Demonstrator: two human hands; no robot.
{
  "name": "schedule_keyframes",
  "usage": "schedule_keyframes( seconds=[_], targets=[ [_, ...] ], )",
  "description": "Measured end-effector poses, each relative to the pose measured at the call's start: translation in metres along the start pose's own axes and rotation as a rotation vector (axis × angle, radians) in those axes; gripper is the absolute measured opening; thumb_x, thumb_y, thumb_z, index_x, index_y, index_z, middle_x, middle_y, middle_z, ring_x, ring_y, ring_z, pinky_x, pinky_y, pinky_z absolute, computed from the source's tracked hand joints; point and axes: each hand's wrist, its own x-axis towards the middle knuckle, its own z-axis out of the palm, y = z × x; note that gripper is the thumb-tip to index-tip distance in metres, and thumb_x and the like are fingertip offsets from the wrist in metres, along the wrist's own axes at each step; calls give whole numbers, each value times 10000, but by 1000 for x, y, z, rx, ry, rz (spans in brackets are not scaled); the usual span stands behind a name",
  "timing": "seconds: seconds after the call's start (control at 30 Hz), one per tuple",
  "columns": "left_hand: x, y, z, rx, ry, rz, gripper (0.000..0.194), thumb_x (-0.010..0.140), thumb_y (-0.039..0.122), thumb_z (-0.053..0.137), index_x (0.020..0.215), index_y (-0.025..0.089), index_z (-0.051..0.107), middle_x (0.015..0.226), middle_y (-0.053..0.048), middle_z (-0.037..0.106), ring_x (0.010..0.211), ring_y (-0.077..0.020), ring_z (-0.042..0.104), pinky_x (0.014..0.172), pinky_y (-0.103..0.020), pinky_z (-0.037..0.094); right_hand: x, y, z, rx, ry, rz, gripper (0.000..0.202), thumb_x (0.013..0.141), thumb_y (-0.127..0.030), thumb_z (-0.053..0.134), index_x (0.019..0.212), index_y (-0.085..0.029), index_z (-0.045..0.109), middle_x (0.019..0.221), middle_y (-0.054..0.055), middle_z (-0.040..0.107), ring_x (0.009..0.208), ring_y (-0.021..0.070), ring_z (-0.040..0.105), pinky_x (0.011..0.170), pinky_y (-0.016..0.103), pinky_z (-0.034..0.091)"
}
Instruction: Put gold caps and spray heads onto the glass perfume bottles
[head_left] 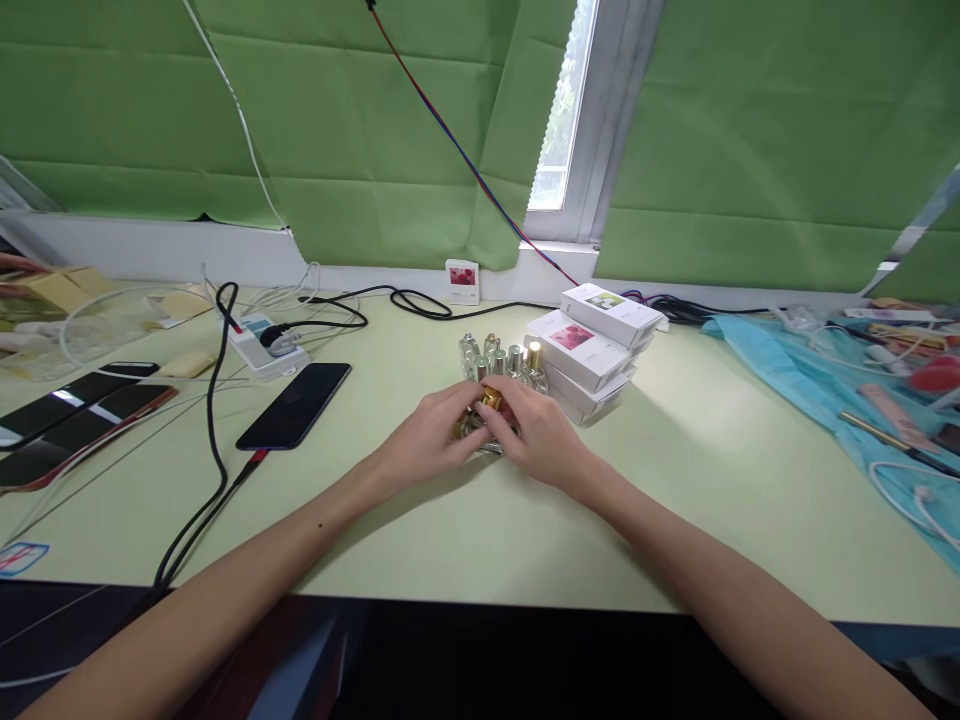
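Observation:
My left hand (431, 432) and my right hand (544, 430) meet over the table, fingers curled round a small glass perfume bottle with a gold cap (492, 397). Most of its body is hidden by my fingers. Just behind my hands stand several small glass bottles with silver caps (499, 360), close together. One gold-capped bottle (534, 358) is at the right of this group, beside stacked boxes. More glass shows low between my hands, but I cannot tell how many bottles are there.
White boxes (574, 345) are stacked right of the bottles; a small white box (463, 282) leans at the back. Left lie a black phone (294, 406), a power strip (262, 345) and cables. Blue sheeting (780, 370) with cluttered items covers the right side.

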Motion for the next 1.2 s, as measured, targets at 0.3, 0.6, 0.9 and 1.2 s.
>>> schedule_keyframes(
  seconds=[0.3, 0.6, 0.9, 1.2],
  targets=[
    [0, 0, 1, 7, -2, -9, 60, 957, 233, 535, 969, 187, 572, 900, -7, 654, 745, -132, 582, 626, -239, 429, 0, -1, -1, -4, -26, 17, 196, 1061, -288, 480, 1216, -201, 563, 1049, 74, 722, 833, 193, 666, 695, 300, 452],
    [0, -2, 1, 2, 17, 5, 57, 953, 215, 553, 904, 192, 533, 839, 10, 626, 694, -117, 554, 591, -228, 402, -1, 0, 0, 4, -23, -2, 149, 1058, -277, 487, 1172, -213, 558, 993, 52, 704, 802, 182, 636, 668, 285, 425],
    [-1, -3, 5, -17, 41, -11, 97, 931, 204, 569, 850, 191, 517, 787, 23, 595, 640, -104, 510, 574, -225, 383, -1, 0, 0, 13, -4, 3, 146, 1050, -307, 500, 1130, -213, 579, 924, 36, 702, 736, 165, 610, 648, 276, 415],
    [-1, -2, 5, -20, 38, -30, 99, 932, 217, 562, 846, 188, 523, 776, 20, 595, 642, -108, 510, 589, -226, 390, 0, -1, 0, 8, 37, 24, 145, 1024, -342, 552, 1032, -211, 612, 755, -5, 649, 635, 141, 558, 601, 257, 387]
  ],
)
